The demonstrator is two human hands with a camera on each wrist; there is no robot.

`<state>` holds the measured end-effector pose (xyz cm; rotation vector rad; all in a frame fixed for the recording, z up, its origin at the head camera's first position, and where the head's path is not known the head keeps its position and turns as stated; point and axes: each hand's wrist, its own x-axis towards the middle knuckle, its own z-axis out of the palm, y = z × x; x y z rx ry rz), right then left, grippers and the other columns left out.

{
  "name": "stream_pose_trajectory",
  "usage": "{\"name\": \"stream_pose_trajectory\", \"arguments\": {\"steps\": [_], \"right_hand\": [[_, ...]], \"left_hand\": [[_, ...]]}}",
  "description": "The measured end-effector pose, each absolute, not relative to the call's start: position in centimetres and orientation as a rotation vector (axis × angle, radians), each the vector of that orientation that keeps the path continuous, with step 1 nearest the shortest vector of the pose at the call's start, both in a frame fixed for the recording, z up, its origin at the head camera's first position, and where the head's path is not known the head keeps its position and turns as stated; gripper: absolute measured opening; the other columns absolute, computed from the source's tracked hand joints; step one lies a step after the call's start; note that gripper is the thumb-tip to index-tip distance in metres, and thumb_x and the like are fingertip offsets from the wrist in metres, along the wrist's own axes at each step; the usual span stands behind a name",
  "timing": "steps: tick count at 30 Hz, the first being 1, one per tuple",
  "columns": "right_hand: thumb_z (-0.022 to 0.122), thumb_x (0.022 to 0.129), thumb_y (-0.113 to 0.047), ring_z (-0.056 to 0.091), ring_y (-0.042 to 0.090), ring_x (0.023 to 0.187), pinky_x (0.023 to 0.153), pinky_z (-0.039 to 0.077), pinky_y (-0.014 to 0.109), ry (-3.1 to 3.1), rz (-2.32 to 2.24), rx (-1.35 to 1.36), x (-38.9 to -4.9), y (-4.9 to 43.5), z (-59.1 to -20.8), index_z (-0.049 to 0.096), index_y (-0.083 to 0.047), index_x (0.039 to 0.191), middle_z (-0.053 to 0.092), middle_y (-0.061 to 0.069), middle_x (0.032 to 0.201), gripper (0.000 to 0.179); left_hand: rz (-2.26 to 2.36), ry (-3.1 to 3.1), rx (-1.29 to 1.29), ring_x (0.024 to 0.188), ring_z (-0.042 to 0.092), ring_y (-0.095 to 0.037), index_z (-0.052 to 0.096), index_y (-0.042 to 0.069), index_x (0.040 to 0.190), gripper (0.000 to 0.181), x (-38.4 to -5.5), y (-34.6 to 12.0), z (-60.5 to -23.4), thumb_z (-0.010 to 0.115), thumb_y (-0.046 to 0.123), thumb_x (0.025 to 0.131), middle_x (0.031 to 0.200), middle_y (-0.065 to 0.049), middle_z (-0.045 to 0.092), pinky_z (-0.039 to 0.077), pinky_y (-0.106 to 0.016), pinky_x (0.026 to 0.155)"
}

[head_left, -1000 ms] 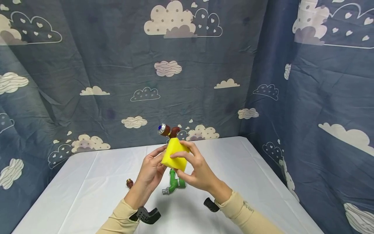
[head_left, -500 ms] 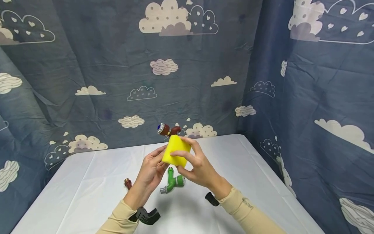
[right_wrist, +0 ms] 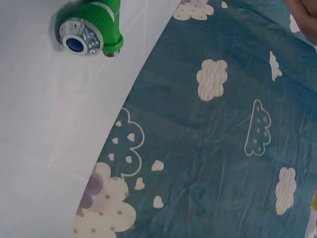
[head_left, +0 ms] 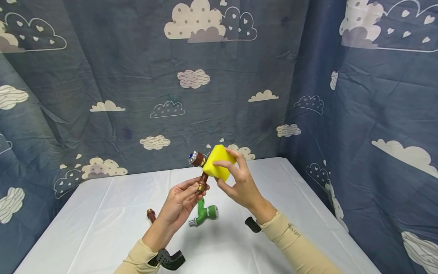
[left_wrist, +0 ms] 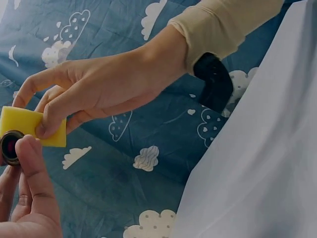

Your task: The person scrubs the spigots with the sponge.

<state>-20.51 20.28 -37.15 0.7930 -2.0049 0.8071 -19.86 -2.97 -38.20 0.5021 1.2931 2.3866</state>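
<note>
Above the table, my left hand point(head_left: 181, 199) pinches a brown tap point(head_left: 203, 182) by its brass-ended pipe, between thumb and fingers. The tap's faceted clear knob with a blue centre points up and left. My right hand point(head_left: 244, 184) grips a yellow sponge point(head_left: 219, 161) between thumb and fingers and holds it against the tap's body, covering part of it. In the left wrist view the tap's round open end point(left_wrist: 11, 148) faces the camera, with the sponge point(left_wrist: 52, 136) right behind it. Only a bit of a hand shows in the right wrist view.
A green tap point(head_left: 205, 213) lies on the white-covered table point(head_left: 113, 217) below my hands. Another brown piece with a brass end point(head_left: 151, 215) lies at the left, partly hidden by my left forearm. A cloud-patterned dark blue curtain point(head_left: 219, 114) encloses the back and sides.
The sponge has moved up and right, tilting along the tap's body, and the tap's lower brass end now shows. The tap's knob has shifted slightly right and down.
</note>
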Motion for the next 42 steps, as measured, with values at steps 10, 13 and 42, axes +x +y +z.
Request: {"name": "stream_pose_trajectory", "arguments": {"steps": [10,13,42], "right_hand": [[0.079,0.089,-0.008,0.050,0.042,0.144,0.112,0.054,0.065,-2.001,0.996,0.681,-21.1,20.9,-36.7,0.068,-0.015,0.132,0.046,0.021,0.155,0.045],[0.078,0.092,-0.009,0.050,0.039,0.145,0.115,0.051,0.065,-2.033,1.141,0.660,-20.9,20.8,-36.3,0.066,-0.014,0.135,0.049,0.018,0.154,0.045],[0.066,0.104,-0.009,0.064,0.041,0.128,0.100,0.060,0.039,-2.347,1.781,0.736,-20.9,22.4,-35.9,0.056,-0.005,0.141,0.058,0.026,0.146,0.039]], "left_hand": [[2.302,1.337,0.596,0.098,0.077,-0.009,0.078,0.017,0.121,0.026,-19.4,-3.9,-38.7,0.059,0.005,0.109,0.109,-0.002,0.082,0.064,-0.018,0.088],[2.272,1.387,0.680,0.103,0.077,-0.010,0.079,0.018,0.124,0.029,-19.6,-4.3,-38.8,0.059,0.003,0.109,0.110,0.000,0.082,0.064,-0.021,0.090],[2.152,1.786,0.778,0.108,0.080,-0.018,0.068,-0.007,0.134,0.031,-21.8,-7.5,-38.6,0.066,0.006,0.106,0.121,-0.001,0.081,0.063,-0.035,0.103]]}}
